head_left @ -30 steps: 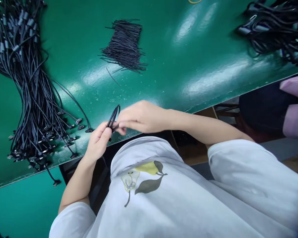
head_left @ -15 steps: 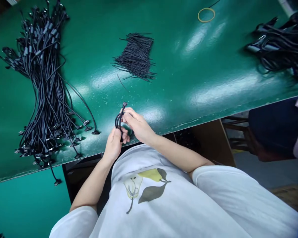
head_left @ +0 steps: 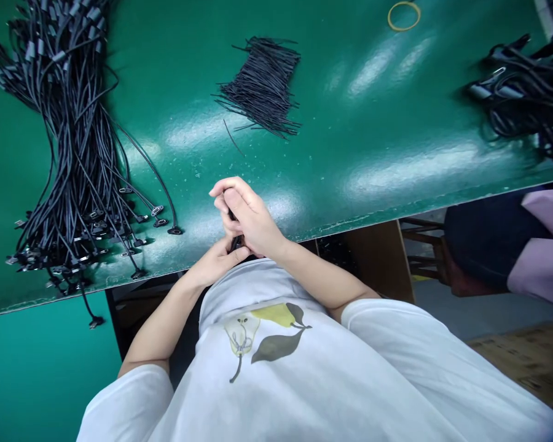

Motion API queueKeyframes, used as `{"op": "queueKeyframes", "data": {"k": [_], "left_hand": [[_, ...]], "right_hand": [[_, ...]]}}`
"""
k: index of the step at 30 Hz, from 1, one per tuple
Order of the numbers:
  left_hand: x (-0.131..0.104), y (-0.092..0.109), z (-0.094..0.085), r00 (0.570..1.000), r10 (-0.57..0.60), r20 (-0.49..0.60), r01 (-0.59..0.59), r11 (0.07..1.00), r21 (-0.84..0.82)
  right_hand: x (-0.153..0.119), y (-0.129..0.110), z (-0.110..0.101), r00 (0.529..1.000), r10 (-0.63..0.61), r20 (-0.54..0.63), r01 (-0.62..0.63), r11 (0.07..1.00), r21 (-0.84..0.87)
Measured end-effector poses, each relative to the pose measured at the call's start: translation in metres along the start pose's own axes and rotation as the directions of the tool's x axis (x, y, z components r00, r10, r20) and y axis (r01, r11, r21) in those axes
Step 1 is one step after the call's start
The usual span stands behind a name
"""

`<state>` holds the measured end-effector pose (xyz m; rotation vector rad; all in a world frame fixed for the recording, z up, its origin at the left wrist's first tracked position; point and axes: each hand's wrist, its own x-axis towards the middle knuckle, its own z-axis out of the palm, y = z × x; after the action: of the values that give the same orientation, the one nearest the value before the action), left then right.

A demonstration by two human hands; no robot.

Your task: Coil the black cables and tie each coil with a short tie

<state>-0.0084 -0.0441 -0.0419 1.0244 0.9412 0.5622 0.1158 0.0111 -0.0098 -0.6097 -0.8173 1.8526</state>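
Observation:
Close to the table's front edge, my two hands meet around a coiled black cable [head_left: 235, 243], mostly hidden by my fingers. My right hand [head_left: 249, 212] is closed over its upper part, thumb bent against the curled forefinger. Below it, my left hand [head_left: 219, 261] grips the lower part, its thumb pointing right. Left of my hands lies a large bundle of black cables [head_left: 80, 153], their connector ends near the table edge. Beyond my hands is a pile of short black ties [head_left: 265, 86], with one loose tie [head_left: 233, 136] just in front of it.
The green table [head_left: 332, 159] ends just in front of my body. A heap of coiled black cables [head_left: 525, 98] lies at the right, and a yellow ring [head_left: 404, 16] at the back. Beyond the table's right front, a person's pink clothing [head_left: 544, 264] shows near a wooden chair [head_left: 426, 248].
My right hand has turned and closed over the cable, covering the loops and connector that showed before. My left thumb has swung to the right. The view has shifted slightly.

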Motion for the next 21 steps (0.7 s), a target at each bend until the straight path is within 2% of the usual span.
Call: {"op": "queueKeyframes", "data": {"k": [2, 4, 8, 10, 12, 14, 17, 21], "left_hand": [[0.0, 0.004, 0.005, 0.997, -0.007, 0.07, 0.018, 0.986, -0.165], [0.0, 0.01, 0.013, 0.998, -0.037, 0.05, 0.051, 0.954, -0.296], [0.003, 0.021, 0.025, 0.992, -0.123, 0.041, 0.128, 0.867, -0.482], [0.005, 0.023, 0.027, 0.987, -0.155, 0.046, 0.154, 0.821, -0.55], [0.008, 0.021, 0.024, 0.985, -0.172, 0.021, 0.152, 0.797, -0.585], [0.011, 0.019, 0.018, 0.984, -0.177, 0.009, 0.15, 0.804, -0.576], [0.014, 0.015, 0.008, 0.98, -0.191, 0.055, 0.193, 0.851, -0.489], [0.018, 0.009, 0.006, 0.981, -0.17, 0.094, 0.187, 0.96, -0.21]], "right_hand": [[0.002, -0.006, 0.0, 0.997, 0.041, 0.063, -0.042, 0.999, 0.006], [0.005, -0.013, -0.003, 0.989, 0.115, 0.092, -0.119, 0.992, 0.034], [0.011, -0.022, -0.012, 0.955, 0.296, 0.025, -0.296, 0.947, 0.127], [0.013, -0.023, -0.015, 0.951, 0.307, -0.027, -0.3, 0.941, 0.154], [0.013, -0.022, -0.016, 0.964, 0.254, -0.077, -0.241, 0.959, 0.15], [0.012, -0.019, -0.017, 0.976, 0.186, -0.109, -0.174, 0.978, 0.114], [0.007, -0.014, -0.019, 0.987, 0.127, -0.1, -0.125, 0.992, 0.019], [-0.002, -0.004, -0.025, 0.991, 0.094, -0.09, -0.107, 0.983, -0.15]]}}
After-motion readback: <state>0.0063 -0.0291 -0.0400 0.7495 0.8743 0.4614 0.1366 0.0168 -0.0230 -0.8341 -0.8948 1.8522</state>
